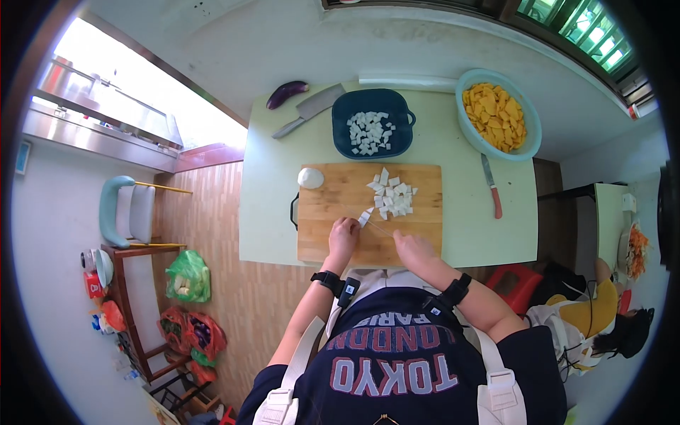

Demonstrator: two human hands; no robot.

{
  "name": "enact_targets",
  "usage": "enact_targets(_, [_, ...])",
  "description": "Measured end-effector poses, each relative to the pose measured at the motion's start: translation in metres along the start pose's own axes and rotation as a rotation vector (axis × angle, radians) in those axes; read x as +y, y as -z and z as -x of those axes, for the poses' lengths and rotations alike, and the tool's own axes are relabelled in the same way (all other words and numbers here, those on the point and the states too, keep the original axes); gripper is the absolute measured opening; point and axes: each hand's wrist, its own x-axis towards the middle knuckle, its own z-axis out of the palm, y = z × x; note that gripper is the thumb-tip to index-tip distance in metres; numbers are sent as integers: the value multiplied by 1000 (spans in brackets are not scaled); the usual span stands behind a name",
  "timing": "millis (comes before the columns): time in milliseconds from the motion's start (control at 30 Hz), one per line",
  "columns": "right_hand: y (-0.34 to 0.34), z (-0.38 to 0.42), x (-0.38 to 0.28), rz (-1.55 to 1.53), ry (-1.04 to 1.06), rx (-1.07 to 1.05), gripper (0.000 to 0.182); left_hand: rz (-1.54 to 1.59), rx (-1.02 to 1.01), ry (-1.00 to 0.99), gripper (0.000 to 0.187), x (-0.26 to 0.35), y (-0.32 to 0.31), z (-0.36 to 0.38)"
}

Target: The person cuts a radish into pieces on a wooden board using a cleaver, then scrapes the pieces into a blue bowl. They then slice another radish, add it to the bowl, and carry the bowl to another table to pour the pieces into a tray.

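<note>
My left hand (344, 236) has its fingers closed on a small strip of white vegetable (365, 217) on the wooden cutting board (322, 205). Its fingertips are bent against the strip's lower end. My right hand (415, 250) grips a knife (380, 229); the handle is hidden in my fist and the thin blade points left, reaching the strip. Just beyond the blade lies a loose heap of white cubes and chunks (395, 200). A rounded, uncut white piece (310, 178) rests at the board's upper left corner.
Behind the board stands a dark blue basin (341, 138) with white cubes inside. A cleaver (315, 106) and an eggplant (287, 94) lie to its left. At right are a light blue bowl (533, 145) of orange slices and a red-handled knife (492, 188). Another person (584, 312) is at far right.
</note>
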Motion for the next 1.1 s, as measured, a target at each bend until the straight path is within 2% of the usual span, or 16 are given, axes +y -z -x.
enact_targets(267, [-7, -11, 9, -87, 41, -33, 10, -14, 2, -19, 6, 0, 0, -2])
enact_targets(333, [-7, -19, 8, -104, 64, -40, 11, -56, 64, -91, 6, -2, -2, -3])
enact_targets(667, [-52, -42, 21, -263, 25, 80, 15, -60, 81, -103, 6, -2, -2, 0])
enact_targets(767, [-49, -42, 20, -290, 18, 90, 15, 11, -15, -31, 6, 0, 8, -1])
enact_targets(833, [-37, -30, 16, -254, 6, 70, 15, 111, 81, 93, 5, -2, 9, 5])
enact_targets(867, [-27, -22, 12, -201, 17, 56, 14, 113, 73, 92, 5, -4, 10, 6])
enact_targets(933, [-14, -9, 6, -143, 29, 39, 13, 52, 250, 160, 6, -6, 10, 7])
enact_targets(1000, [-8, -1, 3, -57, 65, 35, 11, 106, 211, 197, 6, -4, 10, 6])
enact_targets(1067, [-6, 0, 0, -45, 55, 25, 11, 87, 124, -10, 9, 0, 7, 4])
enact_targets(1100, [-6, 0, -1, -39, 42, 18, 10, 88, 125, -8, 9, -1, 3, 5])
